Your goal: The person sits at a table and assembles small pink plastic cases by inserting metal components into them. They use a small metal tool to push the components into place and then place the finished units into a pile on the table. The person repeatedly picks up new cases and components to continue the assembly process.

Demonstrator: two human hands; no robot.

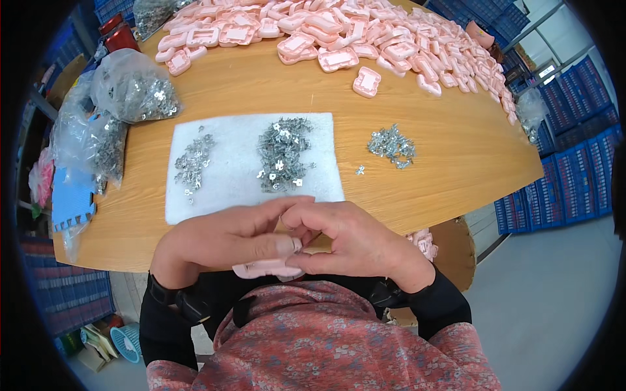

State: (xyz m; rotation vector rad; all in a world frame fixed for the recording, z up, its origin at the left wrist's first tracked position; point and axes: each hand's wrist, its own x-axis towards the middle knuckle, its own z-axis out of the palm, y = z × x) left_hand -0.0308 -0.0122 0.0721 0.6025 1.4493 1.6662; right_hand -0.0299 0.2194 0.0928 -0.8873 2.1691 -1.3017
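A pink plastic shell is held close to my body at the table's near edge. My left hand is closed round it, thumb on top. My right hand bends over the same shell from the other side, its fingers pinched near the left thumb. Whether a small part sits between those fingertips is hidden. Just beyond my hands lies a white cloth. On it are a small pile of metal pieces at the left and a denser pile of metal clips at the right.
Many pink shells are heaped along the table's far side. More metal pieces lie right of the cloth. Clear bags of metal parts stand at the left by a blue foam mat. Below the right edge is a cardboard box.
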